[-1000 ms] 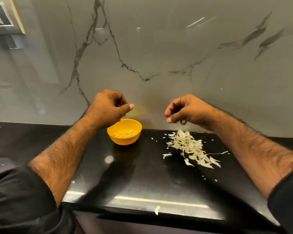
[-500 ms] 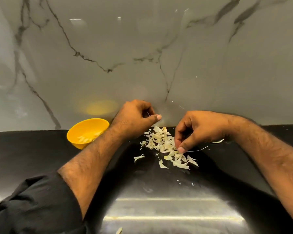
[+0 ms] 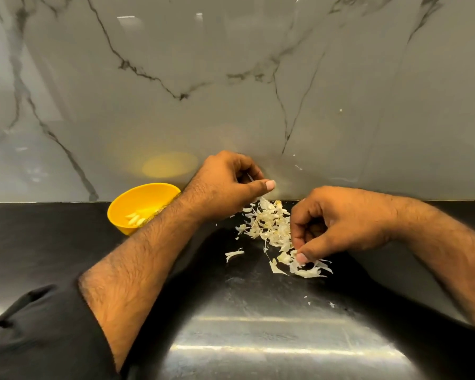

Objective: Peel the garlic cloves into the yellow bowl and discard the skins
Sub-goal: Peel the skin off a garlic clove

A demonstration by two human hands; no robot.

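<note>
At far left, against the marble wall, our yellow bowl (image 3: 137,204) holds several peeled cloves (image 3: 135,216). Moving right, our left hand (image 3: 228,185) hovers above the far end of the skin pile (image 3: 272,226), fingers curled, apparently pinching a thin scrap (too small to confirm). Further right, our right hand (image 3: 337,223) presses its curled fingers into the pile's near end, thumb on the skins. We judge these skins papery, weightless and brittle; gather them by sweeping and scooping rather than pinching single flakes.
</note>
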